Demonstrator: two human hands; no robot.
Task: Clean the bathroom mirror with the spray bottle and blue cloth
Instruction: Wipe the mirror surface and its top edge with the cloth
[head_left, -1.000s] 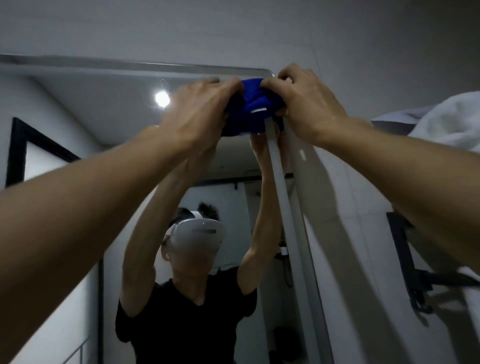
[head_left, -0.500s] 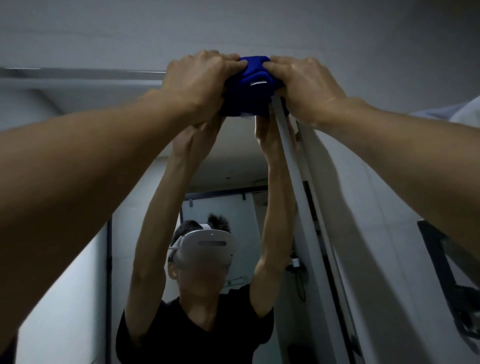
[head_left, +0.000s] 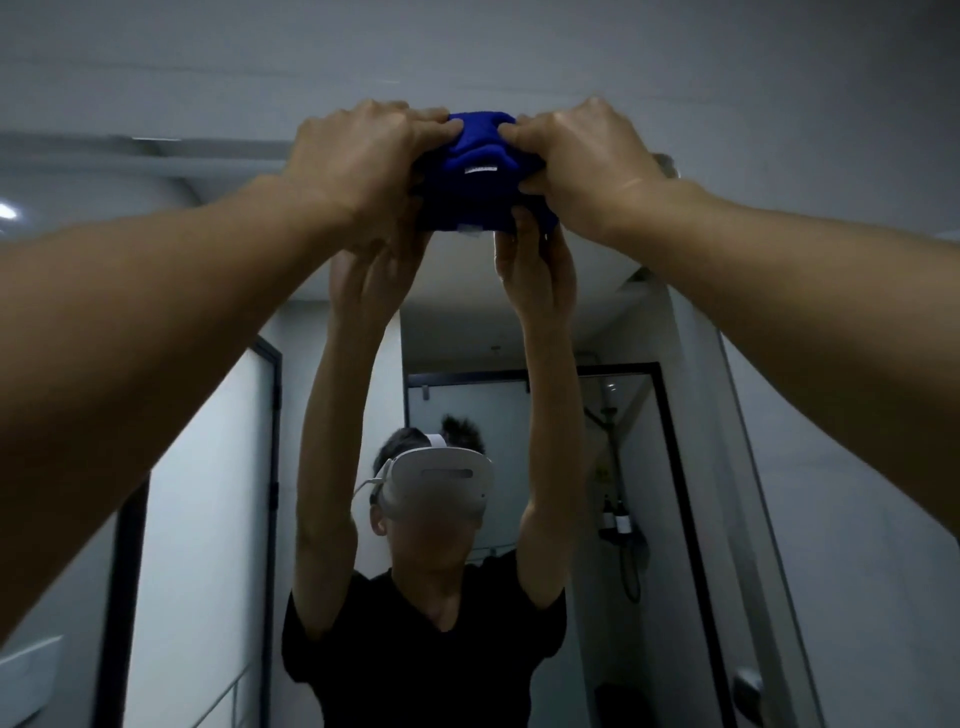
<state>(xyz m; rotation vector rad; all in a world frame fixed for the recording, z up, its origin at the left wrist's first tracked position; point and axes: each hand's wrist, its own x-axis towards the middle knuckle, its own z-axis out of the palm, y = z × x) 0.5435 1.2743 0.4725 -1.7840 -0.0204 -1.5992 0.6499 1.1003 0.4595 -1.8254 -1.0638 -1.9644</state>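
Wiping is in hand: left hand (head_left: 363, 156) and right hand (head_left: 587, 161) grip the bunched cloth (head_left: 480, 171) against the mirror's (head_left: 467, 322) top edge. Next likely calls for firm, even pressure sliding along it.

Small white tag (head_left: 480, 170) on the blue cloth (head_left: 480, 150), print too tiny to read; no other legible writing anywhere.
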